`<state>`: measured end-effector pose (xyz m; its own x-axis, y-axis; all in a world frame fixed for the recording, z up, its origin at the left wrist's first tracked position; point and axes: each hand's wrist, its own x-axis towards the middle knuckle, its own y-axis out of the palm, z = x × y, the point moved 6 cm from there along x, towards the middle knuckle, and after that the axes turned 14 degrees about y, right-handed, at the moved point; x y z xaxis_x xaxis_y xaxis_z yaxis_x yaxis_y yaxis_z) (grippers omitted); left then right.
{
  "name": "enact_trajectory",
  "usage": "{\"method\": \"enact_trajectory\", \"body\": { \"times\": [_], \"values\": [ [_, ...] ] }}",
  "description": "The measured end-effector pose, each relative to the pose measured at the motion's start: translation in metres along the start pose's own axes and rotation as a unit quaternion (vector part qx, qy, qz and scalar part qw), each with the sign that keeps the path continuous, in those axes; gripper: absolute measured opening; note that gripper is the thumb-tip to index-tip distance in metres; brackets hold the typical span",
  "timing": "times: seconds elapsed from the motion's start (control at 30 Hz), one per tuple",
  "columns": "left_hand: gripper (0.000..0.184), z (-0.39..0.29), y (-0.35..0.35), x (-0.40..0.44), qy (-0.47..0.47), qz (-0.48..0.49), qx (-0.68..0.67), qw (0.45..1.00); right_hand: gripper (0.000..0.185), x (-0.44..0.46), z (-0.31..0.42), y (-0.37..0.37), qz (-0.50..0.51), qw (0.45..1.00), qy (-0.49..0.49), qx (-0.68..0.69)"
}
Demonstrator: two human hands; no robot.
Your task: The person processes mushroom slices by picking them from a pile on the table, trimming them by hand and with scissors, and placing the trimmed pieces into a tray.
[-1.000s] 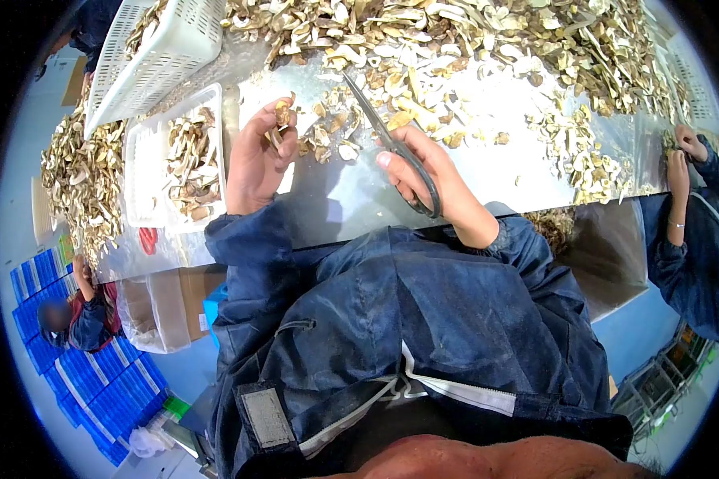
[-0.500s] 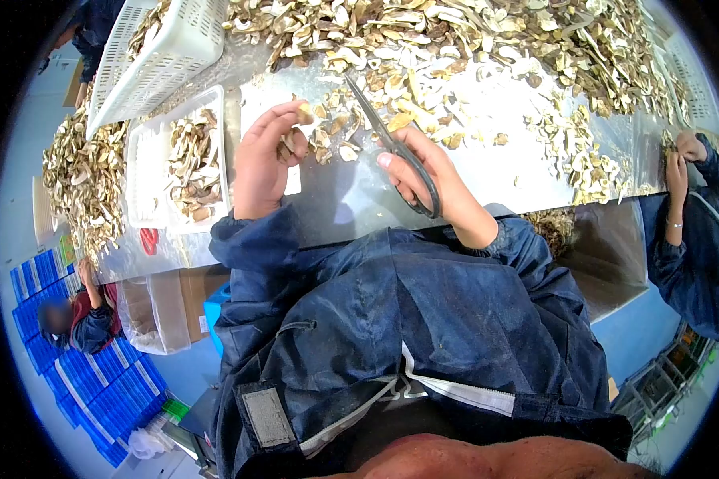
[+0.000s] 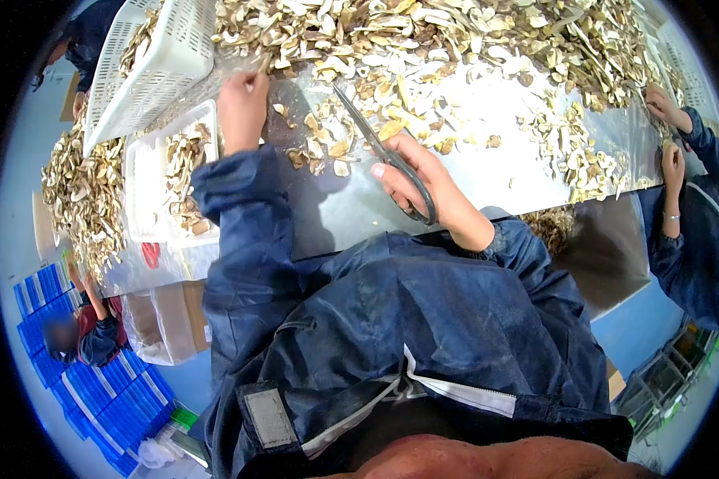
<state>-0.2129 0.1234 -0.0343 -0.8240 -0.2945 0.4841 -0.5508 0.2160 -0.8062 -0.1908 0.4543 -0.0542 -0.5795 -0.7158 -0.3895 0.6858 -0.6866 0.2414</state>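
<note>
My right hand is wrapped round the black handles of a pair of scissors. The blades point up and away to the left, over loose dried mushroom slices on the metal table. At the left edge of the big mushroom heap, my left hand has its fingertips together on a dried mushroom slice. Part of that slice is hidden by the fingers. A white tray of mushroom slices stands just left of my left forearm, which covers its right side.
A tall white slotted basket stands at the back left. Red-handled scissors lie near the table edge. Another mushroom pile is at far left. Co-workers' hands are at the right table end; another person is at lower left.
My left hand has moved up and left, from in front of my chest to the heap's edge. The right hand with the scissors has hardly moved. The co-worker's hands at right have separated.
</note>
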Motion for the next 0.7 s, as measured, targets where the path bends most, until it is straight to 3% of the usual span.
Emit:
{"method": "enact_trajectory", "body": {
  "times": [0.03,0.1,0.17,0.33,0.57,0.7],
  "values": [
    [0.032,-0.001,-0.004,-0.008,-0.044,0.017,-0.08,0.996,0.028,0.0,-0.001,0.0,0.003,1.0,0.004,0.001],
    [0.031,-0.01,-0.012,-0.035,-0.233,0.016,-0.242,0.942,0.028,-0.001,0.001,0.001,0.003,1.0,0.013,-0.001],
    [0.026,-0.019,-0.021,-0.051,-0.274,0.021,-0.363,0.89,0.028,0.0,0.003,0.003,0.01,1.0,0.025,-0.007],
    [0.012,-0.045,-0.029,-0.076,-0.315,0.032,-0.535,0.783,0.029,-0.001,0.001,0.003,0.016,0.999,0.033,-0.009],
    [0.01,-0.081,-0.035,-0.095,-0.341,0.005,-0.612,0.713,0.03,-0.005,0.004,0.006,-0.008,0.999,0.012,-0.038],
    [0.016,-0.091,-0.028,-0.112,-0.36,-0.024,-0.704,0.612,0.039,-0.014,0.009,0.015,-0.007,0.995,-0.02,-0.101]
  ]
}}
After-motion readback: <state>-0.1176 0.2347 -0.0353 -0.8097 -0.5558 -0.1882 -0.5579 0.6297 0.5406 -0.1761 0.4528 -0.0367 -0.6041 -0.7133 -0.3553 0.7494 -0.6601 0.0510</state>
